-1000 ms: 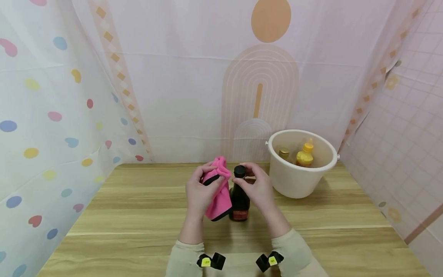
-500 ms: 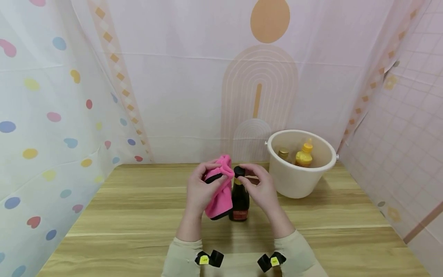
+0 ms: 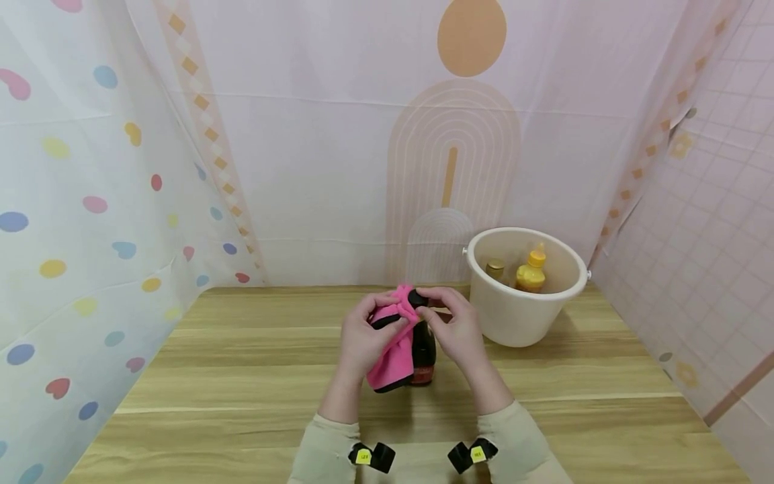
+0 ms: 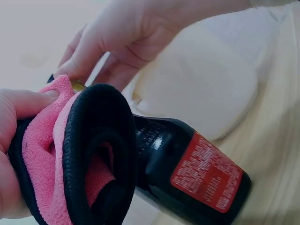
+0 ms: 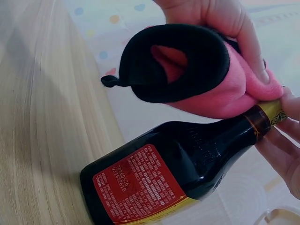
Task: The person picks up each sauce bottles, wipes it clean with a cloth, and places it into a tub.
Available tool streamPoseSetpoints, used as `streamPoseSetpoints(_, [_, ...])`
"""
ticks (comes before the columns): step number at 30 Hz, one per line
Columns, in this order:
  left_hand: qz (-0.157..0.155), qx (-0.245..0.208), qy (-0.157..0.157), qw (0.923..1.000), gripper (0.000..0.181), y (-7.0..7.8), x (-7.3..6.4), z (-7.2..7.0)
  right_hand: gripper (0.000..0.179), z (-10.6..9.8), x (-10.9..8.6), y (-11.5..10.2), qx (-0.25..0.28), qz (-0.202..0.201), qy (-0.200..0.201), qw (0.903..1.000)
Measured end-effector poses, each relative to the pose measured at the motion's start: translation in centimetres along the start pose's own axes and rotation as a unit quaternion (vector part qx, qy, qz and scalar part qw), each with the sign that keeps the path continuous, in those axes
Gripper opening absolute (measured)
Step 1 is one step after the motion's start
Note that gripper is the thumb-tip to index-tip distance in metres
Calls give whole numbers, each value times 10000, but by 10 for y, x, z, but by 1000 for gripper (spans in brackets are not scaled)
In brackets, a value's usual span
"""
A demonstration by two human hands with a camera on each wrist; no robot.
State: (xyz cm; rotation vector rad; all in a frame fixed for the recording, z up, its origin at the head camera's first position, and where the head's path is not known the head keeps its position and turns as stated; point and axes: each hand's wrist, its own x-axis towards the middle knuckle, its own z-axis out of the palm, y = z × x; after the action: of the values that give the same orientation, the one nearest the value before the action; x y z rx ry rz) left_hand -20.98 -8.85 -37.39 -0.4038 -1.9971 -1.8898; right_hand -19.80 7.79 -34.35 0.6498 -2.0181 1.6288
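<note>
Patterned curtains (image 3: 314, 168) are hung behind a wooden table (image 3: 242, 376). By the left hand (image 3: 365, 336), a black-edged pink cloth (image 3: 392, 359) is pinched against the neck (image 5: 255, 123) of a dark bottle (image 3: 425, 349), whose black cap (image 3: 416, 298) is pinched by the right hand (image 3: 456, 329). Upright on the table, the bottle is partly covered by the cloth; farther right, a yellow bottle (image 3: 531, 275) and a gold-capped container (image 3: 495, 268) are held in a white bucket (image 3: 510, 321).

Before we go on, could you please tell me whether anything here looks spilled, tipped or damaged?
Nothing stands out. The bottle stands upright on the table, the right hand at its top; the bucket is upright, and no spill shows. The pink cloth is just bunched in the left hand.
</note>
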Motion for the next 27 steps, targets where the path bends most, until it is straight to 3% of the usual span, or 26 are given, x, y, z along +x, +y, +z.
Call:
streamPoseSetpoints(5, [-131, 52, -39, 9999, 32, -7, -2, 2, 23, 1, 1, 1, -13, -4, 43, 10000])
streamPoseSetpoints(11, [-365, 420, -210, 9982, 27, -13, -4, -1, 23, 2, 0, 3, -144, 47, 120, 9998])
streamPoseSetpoints(18, [-355, 1021, -481, 9930, 24, -20, -6, -6, 24, 2, 0, 5, -85, 4, 148, 9999])
streamPoseSetpoints(27, [-671, 1331, -615, 9869, 23, -27, -7, -11, 24, 2, -1, 5, 54, 2, 156, 9999])
